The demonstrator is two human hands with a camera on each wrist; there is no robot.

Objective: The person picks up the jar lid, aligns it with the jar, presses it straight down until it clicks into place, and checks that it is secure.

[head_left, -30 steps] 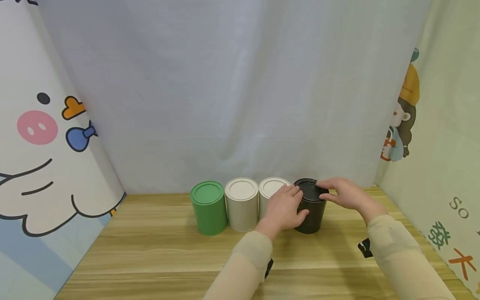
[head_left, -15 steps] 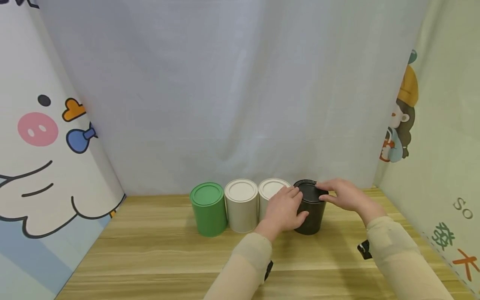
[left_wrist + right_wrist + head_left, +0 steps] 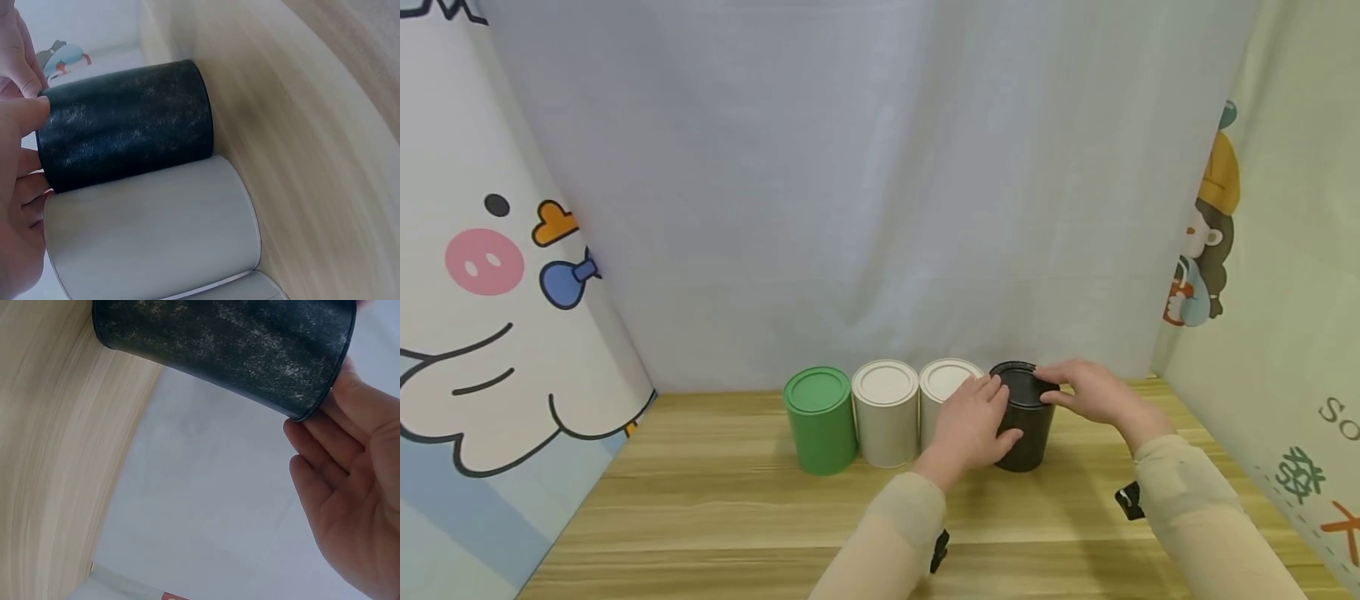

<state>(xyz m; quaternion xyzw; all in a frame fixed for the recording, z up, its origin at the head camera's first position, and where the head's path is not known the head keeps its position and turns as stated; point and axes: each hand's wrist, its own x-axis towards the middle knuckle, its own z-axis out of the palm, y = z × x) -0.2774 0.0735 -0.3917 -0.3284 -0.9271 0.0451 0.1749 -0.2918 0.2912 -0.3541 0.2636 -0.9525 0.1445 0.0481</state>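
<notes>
A black lidded can (image 3: 1032, 429) stands upright at the right end of a row of cans. My right hand (image 3: 1088, 392) holds its rim, thumb in front and index finger farther back. From the left, my left hand (image 3: 968, 427) grips the same can at its top edge. In the left wrist view its thumb meets the rim of the black can (image 3: 125, 125), its other fingers bent at the lid end. A white can (image 3: 950, 379), partly hidden by that hand, touches the black one. In the right wrist view the right hand's outer fingers (image 3: 312, 487) curve loosely below the rim.
Left of these stand another white can (image 3: 886, 421) and a green can (image 3: 820, 425), side by side on the wood-grain table (image 3: 722, 500). A pale curtain (image 3: 880, 208) hangs right behind the row. Printed cloth walls (image 3: 1262, 333) close in both sides.
Both hands keep their places on the black can, and the cans stay put. Only the head view shifts slightly.
</notes>
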